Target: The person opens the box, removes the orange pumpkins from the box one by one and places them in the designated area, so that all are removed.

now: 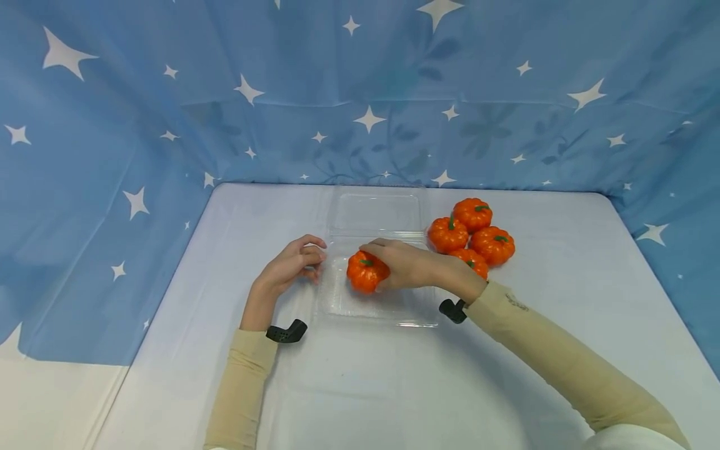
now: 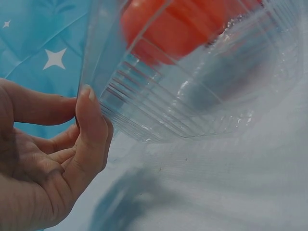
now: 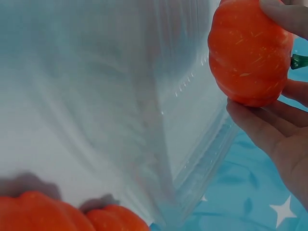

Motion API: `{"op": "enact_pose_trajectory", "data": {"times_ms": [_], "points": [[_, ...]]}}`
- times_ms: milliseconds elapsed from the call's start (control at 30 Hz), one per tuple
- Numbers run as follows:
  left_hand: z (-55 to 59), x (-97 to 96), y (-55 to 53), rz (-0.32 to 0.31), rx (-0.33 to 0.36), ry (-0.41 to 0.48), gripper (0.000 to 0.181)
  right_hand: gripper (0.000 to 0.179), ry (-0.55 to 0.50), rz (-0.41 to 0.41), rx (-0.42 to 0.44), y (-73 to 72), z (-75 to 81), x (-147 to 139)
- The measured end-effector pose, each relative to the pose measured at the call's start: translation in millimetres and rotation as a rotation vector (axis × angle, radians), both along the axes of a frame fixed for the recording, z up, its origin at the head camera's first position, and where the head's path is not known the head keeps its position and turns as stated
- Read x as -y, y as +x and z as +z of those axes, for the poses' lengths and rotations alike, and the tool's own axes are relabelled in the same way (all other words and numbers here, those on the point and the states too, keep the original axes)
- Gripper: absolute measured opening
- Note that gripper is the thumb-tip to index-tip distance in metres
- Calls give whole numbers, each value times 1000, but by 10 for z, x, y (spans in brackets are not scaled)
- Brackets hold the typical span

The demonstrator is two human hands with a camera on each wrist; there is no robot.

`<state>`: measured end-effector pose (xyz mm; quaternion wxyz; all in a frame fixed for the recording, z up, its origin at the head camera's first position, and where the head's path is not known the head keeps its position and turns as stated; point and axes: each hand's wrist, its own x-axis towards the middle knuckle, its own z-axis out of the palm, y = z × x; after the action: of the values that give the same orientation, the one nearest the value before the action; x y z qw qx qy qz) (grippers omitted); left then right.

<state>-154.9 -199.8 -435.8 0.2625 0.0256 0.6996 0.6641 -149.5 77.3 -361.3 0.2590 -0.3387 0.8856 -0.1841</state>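
A clear plastic clamshell container (image 1: 337, 306) lies open on the table, its lid (image 1: 378, 228) folded back at the far side. My right hand (image 1: 402, 264) grips a small orange toy pumpkin (image 1: 365, 273) with a green stem, over the container's base. In the right wrist view the thumb and fingers curl round the pumpkin (image 3: 250, 53). My left hand (image 1: 292, 264) is at the base's left edge. The left wrist view shows its thumb and a finger (image 2: 89, 130) pinching the clear rim, with blurred orange visible through the plastic.
Several more orange pumpkins (image 1: 492, 245) cluster just right of the container, one partly hidden by my right forearm. A white cloth covers the table (image 1: 562, 300). Blue star-patterned curtain (image 1: 315, 75) hangs along the back and sides.
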Motion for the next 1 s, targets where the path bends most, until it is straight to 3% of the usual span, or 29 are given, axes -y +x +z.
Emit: {"op": "enact_pose_trajectory", "data": {"times_ms": [567, 1000], "points": [[30, 39, 3, -3, -23, 12, 41, 79, -58, -22, -74, 100, 283, -372], [28, -8, 24, -27, -19, 13, 42, 76, -53, -138, -140, 272, 317, -843]]}}
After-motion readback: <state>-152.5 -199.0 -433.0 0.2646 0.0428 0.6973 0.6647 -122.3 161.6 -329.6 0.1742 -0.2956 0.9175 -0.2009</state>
